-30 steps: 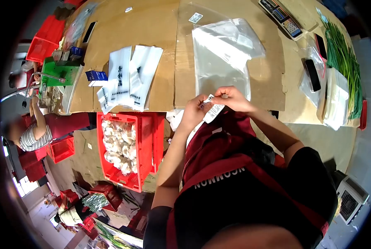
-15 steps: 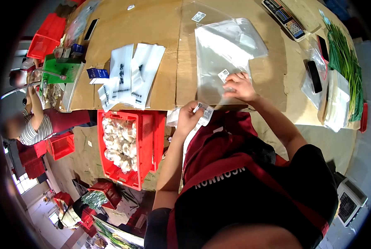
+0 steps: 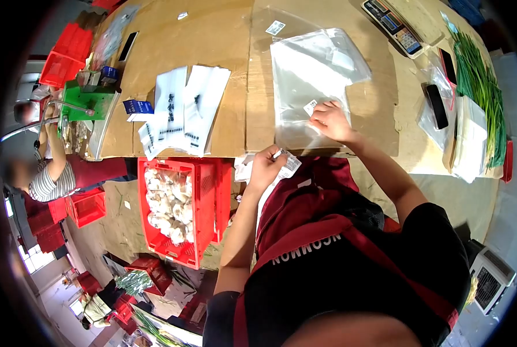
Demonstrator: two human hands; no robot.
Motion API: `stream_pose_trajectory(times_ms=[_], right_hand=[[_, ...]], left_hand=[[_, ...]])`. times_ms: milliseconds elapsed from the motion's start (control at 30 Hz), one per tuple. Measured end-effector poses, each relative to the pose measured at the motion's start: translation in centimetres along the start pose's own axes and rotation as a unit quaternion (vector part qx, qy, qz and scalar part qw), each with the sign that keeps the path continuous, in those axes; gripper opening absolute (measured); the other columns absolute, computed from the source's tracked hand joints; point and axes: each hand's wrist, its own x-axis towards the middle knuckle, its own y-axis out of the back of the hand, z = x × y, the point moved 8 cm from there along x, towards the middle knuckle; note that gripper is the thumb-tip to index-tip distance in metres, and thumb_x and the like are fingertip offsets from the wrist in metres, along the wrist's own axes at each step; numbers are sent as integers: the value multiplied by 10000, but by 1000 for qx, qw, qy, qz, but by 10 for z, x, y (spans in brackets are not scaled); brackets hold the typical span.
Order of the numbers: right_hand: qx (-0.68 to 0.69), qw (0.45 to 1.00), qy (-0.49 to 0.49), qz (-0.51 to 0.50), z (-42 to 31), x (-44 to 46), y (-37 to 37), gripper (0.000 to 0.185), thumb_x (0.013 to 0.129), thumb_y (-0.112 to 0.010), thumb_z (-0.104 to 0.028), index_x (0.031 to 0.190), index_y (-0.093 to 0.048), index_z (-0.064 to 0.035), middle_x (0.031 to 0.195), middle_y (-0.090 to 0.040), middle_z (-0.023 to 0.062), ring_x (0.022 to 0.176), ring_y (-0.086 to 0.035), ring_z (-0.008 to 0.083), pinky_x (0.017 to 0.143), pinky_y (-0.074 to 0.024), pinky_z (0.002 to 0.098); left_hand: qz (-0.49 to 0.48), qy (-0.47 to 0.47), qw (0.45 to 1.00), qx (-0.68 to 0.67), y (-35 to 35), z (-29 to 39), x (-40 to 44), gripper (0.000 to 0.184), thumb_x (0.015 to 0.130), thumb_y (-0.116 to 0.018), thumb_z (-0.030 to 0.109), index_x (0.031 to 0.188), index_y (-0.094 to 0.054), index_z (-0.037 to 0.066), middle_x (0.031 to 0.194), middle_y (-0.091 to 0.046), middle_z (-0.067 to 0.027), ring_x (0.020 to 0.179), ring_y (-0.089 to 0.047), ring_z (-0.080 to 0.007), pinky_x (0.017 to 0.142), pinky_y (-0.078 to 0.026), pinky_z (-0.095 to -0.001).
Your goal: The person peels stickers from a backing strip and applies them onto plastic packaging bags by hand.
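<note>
Across had come the right hand (image 3: 329,120): a second ago it was up against the left hand (image 3: 265,169), and now it was down on the clear, flat plastic bag (image 3: 293,66), lower than half a second before! Its fingers were bent and drawn close together, tips at the small white square label with a black printed code (image 3: 310,107); whether they pinched it or merely pressed, one could not tell. That label lay on the bag, towards its near half. Over on the left, thumb and fingers were closed on the edge of a white printed label sheet (image 3: 291,166), held just off the near table edge. Beneath the bag spread the brown cardboard table covering (image 3: 259,110), with another white coded label (image 3: 275,28) beyond the bag's far end. To the left lay overlapping white plastic bags with dark lettering (image 3: 170,104), a blue cardboard box (image 3: 138,107) beside them, and below, a red plastic crate (image 3: 204,202) of whitish, rounded produce (image 3: 170,202). Out right: a black phone (image 3: 436,106) and long green stalks (image 3: 482,87)
</note>
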Motion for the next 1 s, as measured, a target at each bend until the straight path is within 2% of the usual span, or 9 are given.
stream_pose_trajectory(times_ms=[100, 133, 267, 367, 467, 533, 733, 833, 1000], right_hand=[[218, 974, -54, 33, 24, -1, 13, 56, 761, -582, -143, 752, -587, -87, 804, -574, 17, 758, -527, 166, 767, -364, 293], [370, 890, -154, 219, 51, -6, 35, 40, 766, -566, -94, 765, -573, -55, 812, -575, 46, 716, -515, 151, 701, -400, 276], [197, 809, -158, 532, 63, -25, 159, 66, 828, -527, -95, 835, -557, -36, 795, -549, 38, 740, -509, 113, 649, -406, 239], [151, 957, -154, 193, -4, 5, 114, 135, 795, -592, -149, 837, -567, -23, 767, -570, 45, 692, -514, 107, 609, -408, 236], [352, 915, -112, -165, -43, -11, 6, 181, 765, -638, -189, 794, -587, -18, 708, -588, 38, 637, -510, 83, 559, -406, 224], [506, 834, -180, -129, -50, -16, -7, 149, 763, -643, -142, 783, -582, -8, 679, -576, 15, 633, -496, 60, 552, -402, 215], [519, 824, -189, -124, -49, -5, -7, 108, 751, -651, -105, 764, -585, -20, 670, -586, 12, 619, -491, 43, 548, -390, 198], [174, 977, -120, -4, -18, 18, 17, 231, 693, -674, -258, 841, -599, -97, 740, -616, 64, 594, -584, 154, 542, -453, 273], [-238, 951, -192, -39, 22, 19, 31, 529, 674, -613, -482, 1055, -523, -126, 824, -583, 63, 649, -579, 259, 626, -468, 348]], left_hand=[[-11, 15, 1000, 10, 3, -9, -2, 97, 764, -562, 61, 703, -550, -13, 542, -468, 25, 493, -382, -25, 433, -317, -206], [10, 17, 1000, 20, 9, -10, -3, 101, 779, -558, 71, 720, -551, -11, 552, -476, 27, 500, -386, -23, 438, -319, -203], [98, 6, 992, -77, 23, -33, 1, 99, 832, -532, 97, 819, -550, 1, 614, -508, 36, 536, -408, -24, 474, -337, -196], [22, -35, 991, -124, -8, 4, 9, 100, 833, -523, 33, 927, -530, 0, 769, -553, 3, 696, -479, -63, 628, -394, -206], [-68, -55, 990, -112, -34, 23, 11, 137, 806, -544, -8, 943, -534, -2, 826, -567, -32, 791, -496, -77, 707, -403, -218], [-53, -70, 996, -2, -28, 24, 14, 95, 806, -551, 4, 900, -544, -5, 766, -568, -36, 721, -487, -73, 650, -403, -218], [44, 26, 993, 109, -5, 23, 12, 179, 777, -637, 158, 755, -564, -4, 561, -526, -39, 517, -441, -81, 490, -382, -240], [43, -7, 992, 118, 5, 3, 14, 219, 773, -640, 188, 705, -563, -5, 540, -518, -51, 506, -457, -80, 486, -389, -244], [-2, 16, 997, 78, 5, -10, 0, 167, 800, -602, 150, 744, -566, -3, 579, -556, -33, 531, -472, -65, 504, -399, -230]])
